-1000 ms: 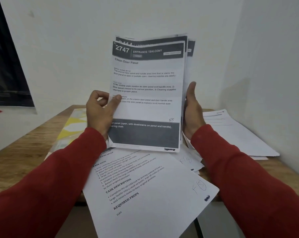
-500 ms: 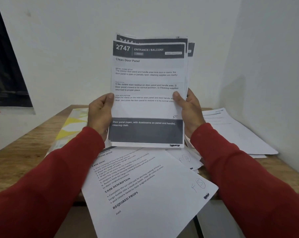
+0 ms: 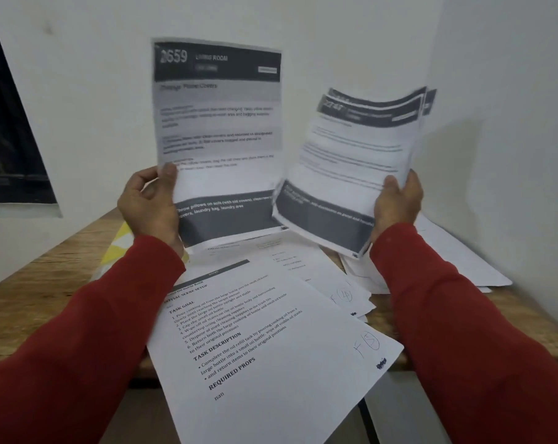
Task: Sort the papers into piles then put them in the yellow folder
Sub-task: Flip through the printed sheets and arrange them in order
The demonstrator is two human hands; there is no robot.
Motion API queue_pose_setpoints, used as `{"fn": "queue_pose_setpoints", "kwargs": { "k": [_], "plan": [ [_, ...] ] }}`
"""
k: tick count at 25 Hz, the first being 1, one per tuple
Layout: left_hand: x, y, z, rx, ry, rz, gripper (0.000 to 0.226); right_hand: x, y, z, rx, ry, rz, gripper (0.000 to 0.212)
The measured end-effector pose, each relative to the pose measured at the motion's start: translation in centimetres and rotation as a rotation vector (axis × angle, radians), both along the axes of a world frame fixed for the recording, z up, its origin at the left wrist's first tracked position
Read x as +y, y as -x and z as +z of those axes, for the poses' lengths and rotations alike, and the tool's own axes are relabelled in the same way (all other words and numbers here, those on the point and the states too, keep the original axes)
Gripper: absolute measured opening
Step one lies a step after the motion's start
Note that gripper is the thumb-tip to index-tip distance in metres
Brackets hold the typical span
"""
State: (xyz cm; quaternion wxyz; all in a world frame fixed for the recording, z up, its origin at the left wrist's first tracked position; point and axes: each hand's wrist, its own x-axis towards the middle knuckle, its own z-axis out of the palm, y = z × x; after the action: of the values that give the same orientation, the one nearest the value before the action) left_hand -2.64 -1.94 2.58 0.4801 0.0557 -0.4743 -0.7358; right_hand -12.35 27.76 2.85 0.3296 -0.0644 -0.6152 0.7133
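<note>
My left hand (image 3: 149, 206) pinches a single printed sheet headed "2659 Living Room" (image 3: 218, 123) by its left edge and holds it upright above the table. My right hand (image 3: 396, 203) grips a thin stack of similar sheets (image 3: 354, 168), tilted to the right and blurred. The two lots of paper overlap slightly at their lower corners. The yellow folder (image 3: 119, 243) lies flat on the table at the left, mostly hidden behind my left sleeve. A sheet marked "F 5" (image 3: 271, 347) lies nearest me and hangs over the table's front edge.
The wooden table (image 3: 31, 283) stands in a corner of white walls. More loose sheets lie under the held papers, one marked "F 4" (image 3: 341, 296). Another pile of white sheets (image 3: 457, 261) lies at the right by the wall. A dark panel (image 3: 5, 139) hangs at the left.
Both hands held one stack together. Now they have parted: the left hand holds one sheet at the left, and the right hand has swung the remaining stack to the right.
</note>
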Motion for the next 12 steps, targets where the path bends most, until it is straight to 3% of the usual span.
{"fn": "queue_pose_setpoints", "kwargs": {
  "k": [4,12],
  "plan": [
    [0.0,-0.2,0.4,0.076,0.007,0.021,0.014,0.7,0.0,0.1,0.041,0.028,-0.036,0.042],
    [1.7,0.5,-0.6,-0.121,0.224,-0.114,0.016,-4.0,-3.3,0.3,0.184,0.068,0.528,0.028]
  ]
}}
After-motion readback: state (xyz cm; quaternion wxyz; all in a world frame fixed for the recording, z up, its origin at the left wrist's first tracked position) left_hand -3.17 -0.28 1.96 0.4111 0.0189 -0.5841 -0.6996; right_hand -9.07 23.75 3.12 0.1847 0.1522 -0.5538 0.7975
